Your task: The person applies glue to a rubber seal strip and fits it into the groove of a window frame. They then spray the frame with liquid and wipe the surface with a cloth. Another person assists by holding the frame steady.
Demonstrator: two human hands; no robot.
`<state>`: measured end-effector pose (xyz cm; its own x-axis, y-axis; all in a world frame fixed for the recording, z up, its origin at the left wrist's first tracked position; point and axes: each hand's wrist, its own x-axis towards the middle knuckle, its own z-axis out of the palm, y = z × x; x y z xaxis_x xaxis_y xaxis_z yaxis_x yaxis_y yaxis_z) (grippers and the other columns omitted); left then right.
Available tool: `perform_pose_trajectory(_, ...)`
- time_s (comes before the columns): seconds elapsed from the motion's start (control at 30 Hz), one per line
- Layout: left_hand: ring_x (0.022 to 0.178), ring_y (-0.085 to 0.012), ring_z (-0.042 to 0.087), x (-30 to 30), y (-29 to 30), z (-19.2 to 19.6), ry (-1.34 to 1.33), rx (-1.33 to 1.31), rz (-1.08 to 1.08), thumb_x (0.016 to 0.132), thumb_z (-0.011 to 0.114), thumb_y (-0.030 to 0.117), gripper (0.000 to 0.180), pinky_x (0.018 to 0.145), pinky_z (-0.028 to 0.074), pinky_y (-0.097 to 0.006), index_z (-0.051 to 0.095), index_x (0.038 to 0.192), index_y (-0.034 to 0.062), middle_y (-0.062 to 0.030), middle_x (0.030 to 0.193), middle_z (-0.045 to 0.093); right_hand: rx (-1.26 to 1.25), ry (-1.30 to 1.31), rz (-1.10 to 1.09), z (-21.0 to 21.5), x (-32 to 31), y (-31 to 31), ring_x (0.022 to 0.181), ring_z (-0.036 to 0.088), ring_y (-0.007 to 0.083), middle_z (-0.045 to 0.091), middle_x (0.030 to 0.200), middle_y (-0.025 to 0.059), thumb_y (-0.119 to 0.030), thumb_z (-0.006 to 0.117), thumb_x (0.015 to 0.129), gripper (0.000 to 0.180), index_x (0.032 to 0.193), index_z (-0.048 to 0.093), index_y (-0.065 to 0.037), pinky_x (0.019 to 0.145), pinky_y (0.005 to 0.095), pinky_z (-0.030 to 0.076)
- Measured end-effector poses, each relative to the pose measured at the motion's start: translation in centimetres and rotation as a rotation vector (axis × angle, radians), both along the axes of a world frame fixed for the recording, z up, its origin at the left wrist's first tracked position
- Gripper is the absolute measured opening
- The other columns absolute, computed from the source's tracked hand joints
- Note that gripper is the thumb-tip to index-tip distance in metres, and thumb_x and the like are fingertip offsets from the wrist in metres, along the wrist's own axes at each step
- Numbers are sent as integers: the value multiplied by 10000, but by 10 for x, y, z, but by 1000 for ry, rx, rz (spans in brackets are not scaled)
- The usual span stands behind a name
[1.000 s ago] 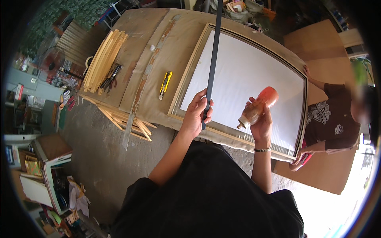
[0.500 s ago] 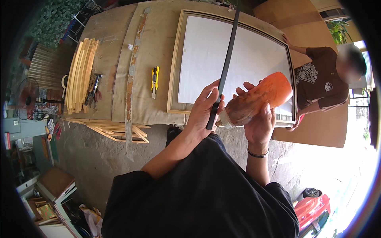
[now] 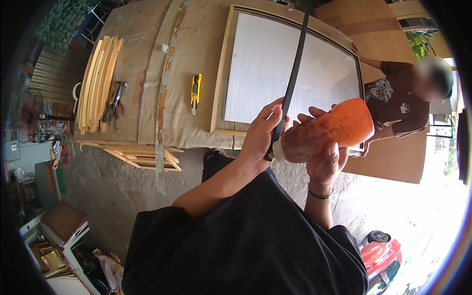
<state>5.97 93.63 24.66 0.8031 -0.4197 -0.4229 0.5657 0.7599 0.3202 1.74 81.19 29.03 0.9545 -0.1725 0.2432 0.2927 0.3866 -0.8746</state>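
My left hand [image 3: 259, 140] is closed around the lower end of a long, thin black strip [image 3: 294, 73], which slants up past the top of the view. In my right hand [image 3: 327, 164] lies an orange plastic bottle [image 3: 351, 123], smeared brown and held tilted, its base toward the upper right. The bottle's pale neck end rests close by the strip's lower end and my left fingers; whether they touch, I cannot tell. Beyond both hands, a large wooden frame [image 3: 222, 91] with a white sheet [image 3: 268, 64] inside lies on the table.
On the cloth-covered table [image 3: 147, 103] are a yellow utility knife [image 3: 196, 93], pliers [image 3: 116, 105], a stack of wooden strips [image 3: 100, 83] and a long metal ruler [image 3: 161, 113] overhanging the near edge. A co-worker [image 3: 398, 96] stands at the right with hands at the frame.
The bottle has shifted slightly right and down and lies more level, with my right hand still around it. My left hand and the strip have moved a little to the right.
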Motion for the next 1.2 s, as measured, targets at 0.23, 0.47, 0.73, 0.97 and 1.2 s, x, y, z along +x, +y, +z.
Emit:
perform_pose_trajectory(0.23, 839, -47, 578, 3, 5, 2, 20, -80, 15, 1017, 609, 263, 356, 782, 521, -205, 578, 1321, 80, 26, 927, 585, -49, 10, 7, 1, 4, 3, 1160, 620, 414, 524, 1327, 328, -325, 735, 905, 780, 1407, 313, 98, 974, 507, 544)
perform_pose_trajectory(0.47, 807, -48, 590, 5, 10, 0, -28, -57, 1, 1042, 559, 264, 355, 752, 522, -201, 558, 1348, 83, 13, 894, 596, -70, -9, -19, 5, 7, 9, 1162, 618, 409, 529, 1315, 322, -318, 734, 903, 783, 1411, 310, 101, 977, 511, 541)
perform_pose_trajectory(0.73, 836, -43, 610, 4, 14, 6, -104, -79, -33, 1055, 532, 246, 361, 775, 520, -215, 538, 1371, 72, 13, 908, 623, -137, -59, -78, 11, 17, 4, 1166, 614, 418, 522, 1327, 319, -325, 742, 892, 798, 1417, 311, 94, 979, 513, 533)
perform_pose_trajectory(0.97, 762, -53, 579, 4, 18, 5, -193, -57, -48, 1058, 527, 260, 384, 713, 481, -217, 525, 1383, 56, 10, 927, 639, -193, -121, -126, 22, 29, 1, 1174, 611, 422, 518, 1332, 322, -337, 753, 886, 814, 1423, 312, 88, 981, 511, 531)
perform_pose_trajectory(1.2, 743, -92, 547, 0, 22, 1, -278, -58, -89, 1053, 532, 266, 409, 708, 454, -243, 507, 1397, 47, -22, 891, 618, -216, -192, -186, 29, 43, -4, 1174, 606, 435, 510, 1335, 337, -340, 744, 897, 814, 1430, 303, 88, 965, 509, 545)
